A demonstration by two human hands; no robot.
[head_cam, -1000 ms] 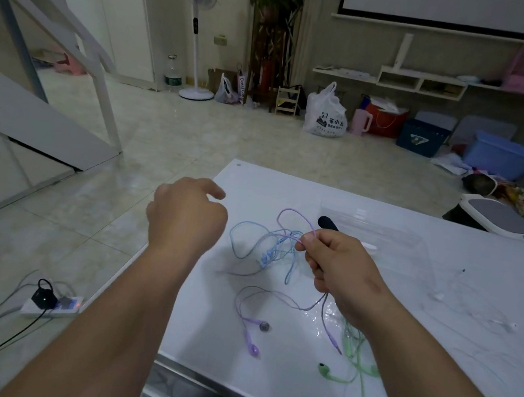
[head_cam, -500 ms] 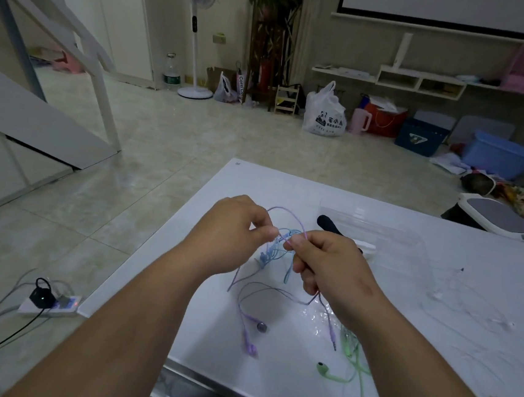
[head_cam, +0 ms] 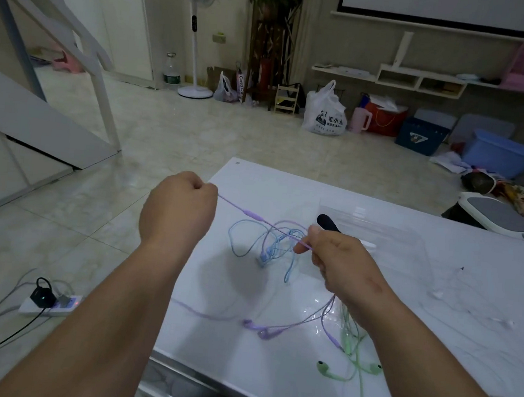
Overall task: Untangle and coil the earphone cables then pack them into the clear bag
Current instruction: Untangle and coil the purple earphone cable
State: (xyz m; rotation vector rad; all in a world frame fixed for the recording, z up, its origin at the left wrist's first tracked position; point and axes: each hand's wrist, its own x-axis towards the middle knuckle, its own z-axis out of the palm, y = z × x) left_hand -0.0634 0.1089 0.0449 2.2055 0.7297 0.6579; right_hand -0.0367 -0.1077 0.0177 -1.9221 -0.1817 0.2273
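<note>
A: Our left hand [head_cam: 178, 209] is closed in a fist above the table's left edge, pinching one end of the purple earphone cable [head_cam: 270, 226]. Our right hand [head_cam: 340, 266] has its fingers curled shut on the same cable further along, thumb and forefinger nipping it.

B: So the stretch between our hands runs taut, raised off the white table [head_cam: 267, 391], with the inline remote [head_cam: 250, 214] on it nearer the left hand.

A: Yes. Below that line the blue earphone cable [head_cam: 250, 239] lies in loose loops on the table, between our hands, and a purple loop is still mixed in with it by the right fingers.

B: The rest of the purple cable drops under our right wrist and trails toward us, ending in the purple earbuds [head_cam: 258, 327] lying on the table.

A: The green earphones [head_cam: 333, 370] sit at the near edge, their cable passing under our right forearm. A white pair [head_cam: 480, 315] lies well apart on the right.

B: The clear bag [head_cam: 388, 233] rests flat beyond our right hand, with a black object [head_cam: 327, 222] at its left end. We cannot tell whether that is inside the bag or on top of it.
</note>
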